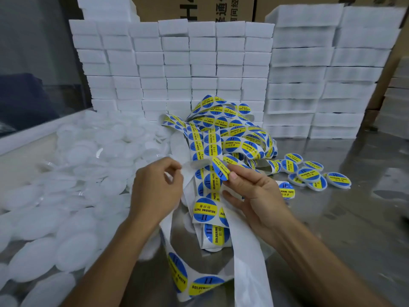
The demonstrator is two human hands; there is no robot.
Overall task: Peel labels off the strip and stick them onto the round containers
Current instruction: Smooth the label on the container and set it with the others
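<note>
White plastic round containers [73, 171] lie heaped in a loose pile to the left of the tangled label strip [223, 134], spreading along the steel worktop [345, 218] toward the near edge. Just left of the strip's near end, the left hand [158, 185] has its fingers curled in, pinching the bare white backing where it bends away from the printed part. The strip itself, printed with blue and yellow round labels reading SOLDERING PASTE, piles up in loops in the middle of the worktop and trails down between the two forearms toward the viewer. At the strip's near loops, the right hand [254, 191] pinches one peeled label [221, 168] between thumb and fingertips; the label stands on edge, lifted clear of the backing, its lower part against the thumb. To the right of the strip sits a small cluster of labelled containers [309, 173], their blue and yellow faces up, some overlapping, with one more lying just beside the right wrist. Behind the strip rises a wall of stacked white boxes [177, 63], with taller, wider stacks further right, and brown cardboard cartons [217, 7] above them.
</note>
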